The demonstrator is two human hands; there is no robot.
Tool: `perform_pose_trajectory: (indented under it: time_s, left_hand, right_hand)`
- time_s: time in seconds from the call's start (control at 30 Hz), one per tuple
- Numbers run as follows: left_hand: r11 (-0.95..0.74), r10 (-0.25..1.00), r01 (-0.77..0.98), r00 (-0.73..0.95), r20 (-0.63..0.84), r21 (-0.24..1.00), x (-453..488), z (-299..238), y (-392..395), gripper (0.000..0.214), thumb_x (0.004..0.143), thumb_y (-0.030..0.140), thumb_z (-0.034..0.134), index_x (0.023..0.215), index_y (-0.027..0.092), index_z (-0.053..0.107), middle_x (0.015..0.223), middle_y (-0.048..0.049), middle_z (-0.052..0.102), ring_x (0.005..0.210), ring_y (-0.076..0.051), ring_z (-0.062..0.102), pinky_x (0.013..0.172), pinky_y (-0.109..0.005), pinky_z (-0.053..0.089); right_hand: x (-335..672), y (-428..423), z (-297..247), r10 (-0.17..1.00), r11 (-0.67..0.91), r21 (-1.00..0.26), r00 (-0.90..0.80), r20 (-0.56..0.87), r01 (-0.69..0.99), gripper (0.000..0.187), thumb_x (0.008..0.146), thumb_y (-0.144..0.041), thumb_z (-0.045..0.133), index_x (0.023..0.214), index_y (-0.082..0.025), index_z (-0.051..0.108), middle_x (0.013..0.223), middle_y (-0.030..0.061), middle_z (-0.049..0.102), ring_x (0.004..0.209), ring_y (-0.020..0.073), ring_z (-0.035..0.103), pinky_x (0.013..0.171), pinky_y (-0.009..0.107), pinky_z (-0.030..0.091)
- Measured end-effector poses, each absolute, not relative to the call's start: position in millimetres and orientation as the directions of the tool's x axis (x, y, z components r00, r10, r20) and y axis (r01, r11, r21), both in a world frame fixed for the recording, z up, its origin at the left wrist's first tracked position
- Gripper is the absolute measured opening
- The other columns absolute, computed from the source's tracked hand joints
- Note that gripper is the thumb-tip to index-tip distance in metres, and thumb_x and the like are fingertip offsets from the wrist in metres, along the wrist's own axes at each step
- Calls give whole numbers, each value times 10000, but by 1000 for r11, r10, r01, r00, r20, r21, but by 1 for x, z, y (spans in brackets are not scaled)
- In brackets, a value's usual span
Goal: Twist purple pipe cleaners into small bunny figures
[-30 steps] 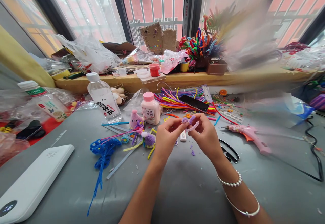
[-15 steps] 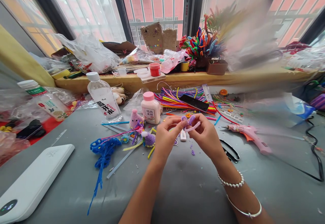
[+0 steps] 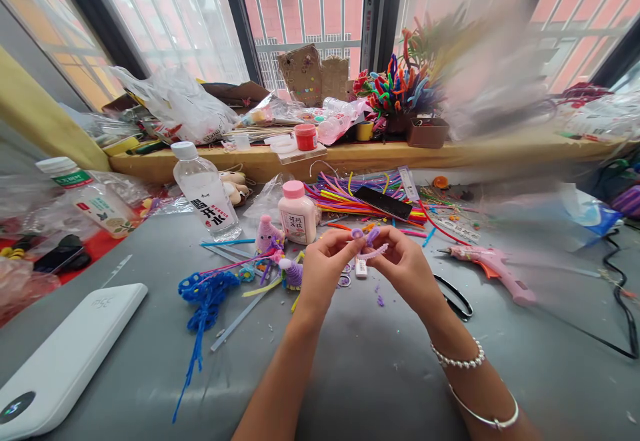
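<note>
Between my two hands is a small bow-like shape of bent purple pipe cleaner (image 3: pixel 371 236), with a paler lilac strand curving below it. My left hand (image 3: pixel 326 266) pinches its left side between thumb and fingers. On the other side, my right hand (image 3: pixel 403 261) has its fingertips closed on the purple loop. Just under the hands lie scissors with ring handles (image 3: pixel 345 281), mostly hidden, a small white labelled block (image 3: pixel 361 268) and purple fluff scraps (image 3: pixel 381 300). A purple striped figure (image 3: pixel 294 274) and a pink figure (image 3: pixel 269 234) stand left of my left hand.
A pink glue gun (image 3: pixel 493 269) and black-handled tool (image 3: pixel 455 298) lie to the right. Behind are a pink-capped bottle (image 3: pixel 297 214), a phone (image 3: pixel 383 202) and pipe cleaners (image 3: pixel 330 196). Blue yarn-like work (image 3: pixel 207 294), a water bottle (image 3: pixel 207 194) and a white power bank (image 3: pixel 75 361) are left.
Both hands have shifted slightly left. The purple piece has turned a little, and its lilac strand now lies lower and flatter.
</note>
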State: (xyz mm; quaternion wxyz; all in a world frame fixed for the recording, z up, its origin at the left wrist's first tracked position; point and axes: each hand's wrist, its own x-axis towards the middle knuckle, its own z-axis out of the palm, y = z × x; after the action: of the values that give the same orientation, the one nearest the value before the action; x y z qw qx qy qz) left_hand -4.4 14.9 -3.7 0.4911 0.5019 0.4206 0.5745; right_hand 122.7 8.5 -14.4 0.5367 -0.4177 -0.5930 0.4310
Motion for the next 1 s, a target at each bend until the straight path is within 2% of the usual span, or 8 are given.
perform_pose_trajectory:
  time_s: [0.17,0.37,0.5,0.63,0.8,1.0]
  left_hand:
    - [-210,978,-106,-2,211,972,-5,-5,15,124,631,271,691,672,155,691,742,-26,602,684,-126,546,626,-228,423]
    - [-245,969,-66,24,247,967,-2,-6,13,118,651,270,675,687,159,691,741,-26,594,715,-134,535,659,-234,423]
    - [-202,978,-95,35,206,975,0,-7,14,135,638,283,681,682,155,682,723,-19,603,703,-133,538,658,-233,422]
    - [-94,989,-136,104,109,986,-3,-5,15,172,612,291,697,710,153,667,708,-13,621,681,-132,552,646,-235,424]
    - [-18,984,-126,174,39,992,-11,1,16,165,595,281,708,673,142,666,678,-18,622,674,-141,558,651,-243,426]
    - [-86,990,-107,104,97,991,-8,-2,15,137,596,272,709,625,143,671,661,-10,584,668,-123,522,617,-215,409]
  right_hand:
    - [122,8,-14,952,305,-949,-48,302,78,128,719,-245,568,818,-184,516,729,0,558,610,119,518,561,259,456]
    - [116,4,-14,923,357,-906,62,380,226,165,688,-168,549,827,-201,467,716,-11,554,595,124,522,539,253,438]
    - [112,2,-15,904,373,-881,99,416,291,176,699,-146,522,856,-203,467,763,4,568,620,128,525,544,250,432]
    - [114,4,-16,924,351,-903,67,377,247,199,706,-157,520,893,-199,466,802,16,569,638,133,533,553,255,436]
    - [120,5,-14,931,366,-910,-94,354,196,262,696,-145,533,944,-194,463,843,17,560,629,120,510,558,250,433]
    - [112,1,-15,910,389,-864,14,415,318,327,678,-83,502,977,-205,446,755,-18,538,536,96,456,506,232,404]
